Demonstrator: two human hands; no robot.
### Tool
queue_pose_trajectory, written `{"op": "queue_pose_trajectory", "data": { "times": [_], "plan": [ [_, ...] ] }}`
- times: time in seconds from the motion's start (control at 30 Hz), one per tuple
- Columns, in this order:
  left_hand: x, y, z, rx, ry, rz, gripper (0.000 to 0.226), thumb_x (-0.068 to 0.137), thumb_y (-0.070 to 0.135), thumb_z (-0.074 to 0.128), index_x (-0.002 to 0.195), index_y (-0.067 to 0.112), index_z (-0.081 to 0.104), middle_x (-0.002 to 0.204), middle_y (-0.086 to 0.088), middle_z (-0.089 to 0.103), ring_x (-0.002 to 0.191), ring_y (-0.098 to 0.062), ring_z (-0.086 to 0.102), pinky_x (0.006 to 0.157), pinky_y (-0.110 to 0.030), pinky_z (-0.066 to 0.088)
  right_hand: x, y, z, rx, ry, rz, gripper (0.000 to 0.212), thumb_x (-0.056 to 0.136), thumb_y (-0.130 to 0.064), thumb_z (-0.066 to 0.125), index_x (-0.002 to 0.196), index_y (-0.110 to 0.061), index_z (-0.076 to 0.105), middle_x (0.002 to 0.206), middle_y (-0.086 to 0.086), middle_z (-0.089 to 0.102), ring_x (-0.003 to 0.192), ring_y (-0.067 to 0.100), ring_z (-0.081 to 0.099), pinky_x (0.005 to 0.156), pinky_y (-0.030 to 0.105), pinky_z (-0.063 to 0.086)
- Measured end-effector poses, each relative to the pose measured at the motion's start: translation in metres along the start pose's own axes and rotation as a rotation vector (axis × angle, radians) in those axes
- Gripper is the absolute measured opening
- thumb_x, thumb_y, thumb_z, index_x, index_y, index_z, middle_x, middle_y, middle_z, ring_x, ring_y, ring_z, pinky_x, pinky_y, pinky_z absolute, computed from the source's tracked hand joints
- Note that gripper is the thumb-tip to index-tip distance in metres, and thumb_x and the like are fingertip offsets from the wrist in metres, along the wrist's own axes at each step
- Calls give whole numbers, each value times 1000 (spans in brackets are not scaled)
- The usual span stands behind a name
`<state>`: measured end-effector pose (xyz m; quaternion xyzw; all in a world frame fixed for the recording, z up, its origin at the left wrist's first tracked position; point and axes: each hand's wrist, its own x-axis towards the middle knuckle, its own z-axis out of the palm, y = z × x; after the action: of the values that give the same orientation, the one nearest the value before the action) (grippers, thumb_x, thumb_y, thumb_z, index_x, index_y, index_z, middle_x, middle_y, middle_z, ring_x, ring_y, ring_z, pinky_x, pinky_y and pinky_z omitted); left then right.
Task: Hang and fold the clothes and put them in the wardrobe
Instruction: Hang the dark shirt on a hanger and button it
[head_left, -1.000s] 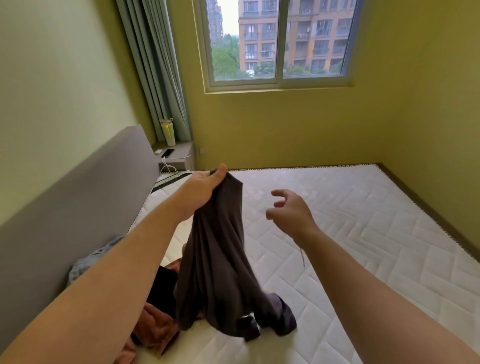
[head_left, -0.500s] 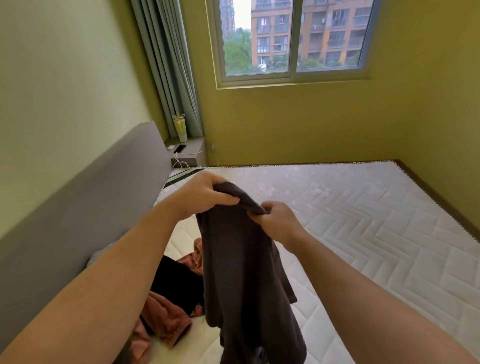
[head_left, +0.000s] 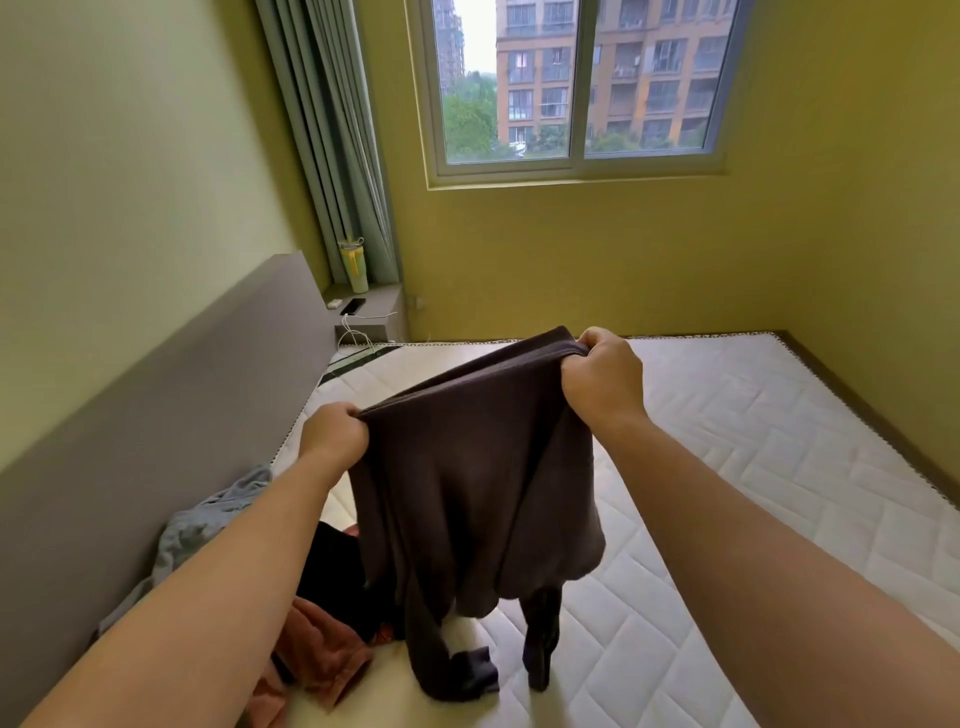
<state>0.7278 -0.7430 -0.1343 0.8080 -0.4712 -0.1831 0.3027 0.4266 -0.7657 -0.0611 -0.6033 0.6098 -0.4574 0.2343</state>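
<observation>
Head view: the left hand (head_left: 332, 441) is clenched on one top corner of a dark brown garment (head_left: 478, 483). The right hand (head_left: 602, 379), higher and at about 2 o'clock from the left, is clenched on the other corner, with fabric bunched in its fist. The top edge runs taut between the two fists. The cloth hangs below them over the bare white quilted mattress (head_left: 753, 467), and its two narrow lower ends touch the mattress at 6 o'clock.

At 8 o'clock of the hanging garment, partly hidden by the left forearm, lies a heap of clothes: a grey piece (head_left: 208, 525) against the grey headboard (head_left: 156, 415), a black piece (head_left: 332, 571) and a rust-pink piece (head_left: 322, 649).

At 11 o'clock a nightstand (head_left: 382, 306) carries a tumbler (head_left: 355, 265) and a phone (head_left: 353, 305), beside a grey-green curtain (head_left: 332, 130). A window (head_left: 576, 88) sits at 12 o'clock.
</observation>
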Motion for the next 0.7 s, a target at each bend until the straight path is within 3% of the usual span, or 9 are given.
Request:
{"op": "queue_pose_trajectory", "data": {
  "times": [0.1,0.2,0.3,0.37,0.43,0.53,0.7],
  "plan": [
    [0,1,3,-388,-6,-279,32,95,11,39,112,19,64,117,-10,60,103,-33,59,62,-44,61,0,7,-5,-10,7,21,23,86,-7,51,67,-19,46,65,-4,51,59,10,45,46,19,30],
    [1,14,0,-580,-41,-377,33,100,19,40,129,18,56,126,-7,55,111,-32,55,54,-40,58,0,14,-7,-17,13,53,24,86,-6,51,67,-20,45,66,-3,51,60,11,46,50,25,32],
    [1,32,-1,-686,-44,-346,36,100,24,38,131,22,53,124,-3,55,108,-27,53,73,-44,55,-1,20,-6,-39,-6,69,22,85,-6,51,67,-19,45,65,0,52,60,13,46,50,28,34],
    [3,42,-1,-692,14,-266,34,100,25,37,127,21,56,122,-3,57,104,-25,54,89,-44,52,-2,23,-5,-51,-16,79,21,85,-7,51,68,-18,45,65,0,52,60,15,46,50,29,34],
    [5,51,-3,-621,72,-139,25,98,20,38,111,19,60,114,-7,61,97,-25,56,95,-42,50,-2,25,-5,-53,-16,89,22,86,-7,51,68,-18,46,65,1,52,60,15,46,50,28,33],
    [5,59,-10,-440,128,43,22,95,22,36,84,22,55,95,-7,62,80,-18,53,79,-37,42,0,28,-7,-43,-5,108,22,86,-6,51,68,-18,46,66,1,52,60,15,46,49,27,31],
    [11,61,-19,-239,132,219,24,91,33,33,78,29,53,82,7,57,77,-12,52,74,-32,39,0,35,-8,-71,-9,128,21,86,-9,51,68,-18,46,65,1,52,59,15,45,49,28,30]
  ]
}}
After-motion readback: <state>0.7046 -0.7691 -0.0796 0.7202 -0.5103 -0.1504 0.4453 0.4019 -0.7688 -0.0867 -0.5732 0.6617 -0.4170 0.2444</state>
